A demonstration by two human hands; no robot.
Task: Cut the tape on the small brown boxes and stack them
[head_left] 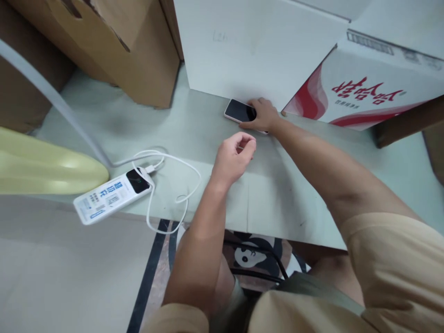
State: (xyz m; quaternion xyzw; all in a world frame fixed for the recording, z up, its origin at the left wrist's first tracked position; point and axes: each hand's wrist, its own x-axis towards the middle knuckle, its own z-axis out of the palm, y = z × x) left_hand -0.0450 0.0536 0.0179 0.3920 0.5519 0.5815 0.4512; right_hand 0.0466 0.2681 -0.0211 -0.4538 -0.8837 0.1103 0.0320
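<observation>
A phone with a dark screen [239,111] lies on the pale green tabletop [166,134], close to the foot of a large white box. My right hand [262,114] grips its right end, thumb at the near edge and fingers over the far edge. Just in front of the phone is my left hand [235,155], curled with thumb and fingertips together; whether anything small is between them I cannot make out. To the left, a white power bank [113,196] with a dark display rests at the table's front edge, and a white cable [194,171] loops from its end.
The white box [249,51] stands behind my hands, with a red-and-white carton [367,88] to its right. Cardboard boxes [149,60] stand at the back left. A yellow rounded object [52,162] and a pale curved bar [52,88] are at the left. A brown cylinder [409,122] is at the right.
</observation>
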